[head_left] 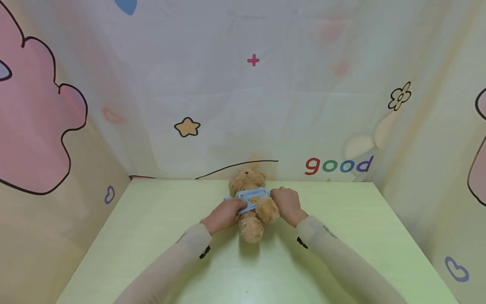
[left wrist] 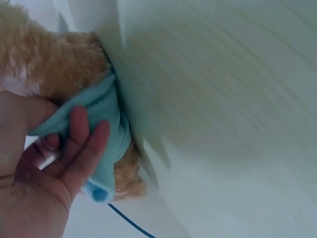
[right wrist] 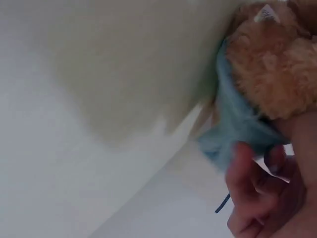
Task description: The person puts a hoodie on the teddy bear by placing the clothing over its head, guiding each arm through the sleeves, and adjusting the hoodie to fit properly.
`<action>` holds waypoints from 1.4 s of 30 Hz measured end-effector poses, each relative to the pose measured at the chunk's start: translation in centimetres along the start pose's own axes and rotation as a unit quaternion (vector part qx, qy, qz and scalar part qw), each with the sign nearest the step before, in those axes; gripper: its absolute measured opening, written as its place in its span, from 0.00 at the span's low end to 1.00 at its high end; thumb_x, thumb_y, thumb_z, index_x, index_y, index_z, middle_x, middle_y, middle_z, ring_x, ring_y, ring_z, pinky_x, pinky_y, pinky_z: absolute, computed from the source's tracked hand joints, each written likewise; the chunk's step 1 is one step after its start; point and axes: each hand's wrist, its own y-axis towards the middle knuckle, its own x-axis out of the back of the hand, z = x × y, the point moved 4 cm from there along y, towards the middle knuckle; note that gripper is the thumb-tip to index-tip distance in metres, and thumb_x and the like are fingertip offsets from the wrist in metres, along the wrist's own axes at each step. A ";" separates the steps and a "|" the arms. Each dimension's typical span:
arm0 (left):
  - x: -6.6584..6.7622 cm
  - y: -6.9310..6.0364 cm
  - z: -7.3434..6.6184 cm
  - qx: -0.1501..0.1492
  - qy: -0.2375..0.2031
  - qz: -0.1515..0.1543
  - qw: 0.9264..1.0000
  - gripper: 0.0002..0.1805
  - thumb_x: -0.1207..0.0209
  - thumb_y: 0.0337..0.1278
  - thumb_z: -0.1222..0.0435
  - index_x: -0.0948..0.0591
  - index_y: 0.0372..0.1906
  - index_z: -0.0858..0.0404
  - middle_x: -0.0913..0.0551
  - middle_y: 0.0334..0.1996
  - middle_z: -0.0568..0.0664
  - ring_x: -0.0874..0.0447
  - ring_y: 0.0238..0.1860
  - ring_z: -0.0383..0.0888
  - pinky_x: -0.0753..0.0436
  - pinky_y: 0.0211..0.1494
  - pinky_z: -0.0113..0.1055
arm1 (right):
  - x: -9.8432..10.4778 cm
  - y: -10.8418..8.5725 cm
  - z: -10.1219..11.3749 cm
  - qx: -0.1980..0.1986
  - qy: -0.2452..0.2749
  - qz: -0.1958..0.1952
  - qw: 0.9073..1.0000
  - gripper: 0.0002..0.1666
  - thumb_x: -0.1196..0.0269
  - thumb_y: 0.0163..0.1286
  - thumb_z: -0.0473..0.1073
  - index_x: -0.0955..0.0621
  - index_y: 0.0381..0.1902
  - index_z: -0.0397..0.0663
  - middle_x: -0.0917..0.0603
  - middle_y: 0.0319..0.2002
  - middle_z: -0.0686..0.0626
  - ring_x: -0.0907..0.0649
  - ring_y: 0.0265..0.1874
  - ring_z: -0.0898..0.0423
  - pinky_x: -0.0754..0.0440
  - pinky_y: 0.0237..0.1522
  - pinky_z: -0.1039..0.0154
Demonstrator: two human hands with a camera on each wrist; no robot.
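Observation:
A light brown teddy bear (head_left: 247, 181) in a blue shirt (head_left: 248, 199) lies on its back at the table's far edge, head toward the wall. My left hand (head_left: 225, 215) pinches the shirt's lower edge on the left; in the left wrist view the hand (left wrist: 44, 158) has the blue cloth (left wrist: 106, 148) between thumb and fingers. At the bear's right side my right hand (head_left: 289, 205) has its fingers curled at the shirt. The right wrist view shows this hand (right wrist: 270, 193) with thumb and fingers at the cloth (right wrist: 237, 124), beside the bear's fur (right wrist: 272, 64).
The pale green table (head_left: 152, 236) reaches back to a fabric wall (head_left: 212, 84) printed with a star, a flower and the word "good". Similar printed fabric walls stand at the left and right sides.

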 end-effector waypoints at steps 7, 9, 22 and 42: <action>-0.6 -0.4 0.7 -0.029 -0.006 0.029 0.999 0.05 0.40 0.63 0.70 0.25 0.37 0.58 0.20 0.40 0.45 0.24 0.38 0.40 0.27 0.42 0.33 | 0.0 0.7 0.7 0.045 0.004 0.036 0.998 0.14 0.40 0.69 0.31 0.31 0.46 0.48 0.30 0.14 0.48 0.31 0.11 0.53 0.39 0.15 0.61; -0.6 -0.4 0.7 -0.045 -0.003 0.025 0.999 0.05 0.40 0.64 0.70 0.25 0.36 0.57 0.21 0.39 0.45 0.25 0.38 0.40 0.27 0.43 0.33 | -0.1 0.8 0.7 0.037 -0.020 0.026 0.999 0.14 0.39 0.68 0.30 0.30 0.44 0.48 0.32 0.12 0.48 0.31 0.11 0.53 0.40 0.15 0.61; -0.8 -0.9 0.5 0.062 -0.047 -0.035 0.996 0.10 0.39 0.62 0.68 0.30 0.31 0.58 0.19 0.37 0.47 0.26 0.32 0.42 0.28 0.36 0.34 | -0.8 -1.0 0.6 0.041 0.019 0.001 0.999 0.12 0.37 0.68 0.35 0.29 0.44 0.46 0.20 0.21 0.43 0.25 0.14 0.48 0.30 0.17 0.56; -1.0 0.8 1.5 0.181 0.091 -0.077 0.976 0.04 0.42 0.64 0.69 0.18 0.41 0.60 0.13 0.31 0.56 0.14 0.30 0.54 0.17 0.30 0.48 | -0.4 -1.9 1.9 0.164 0.062 0.043 0.984 0.34 0.36 0.67 0.39 0.27 0.68 0.70 0.18 0.20 0.50 0.30 0.13 0.56 0.29 0.21 0.60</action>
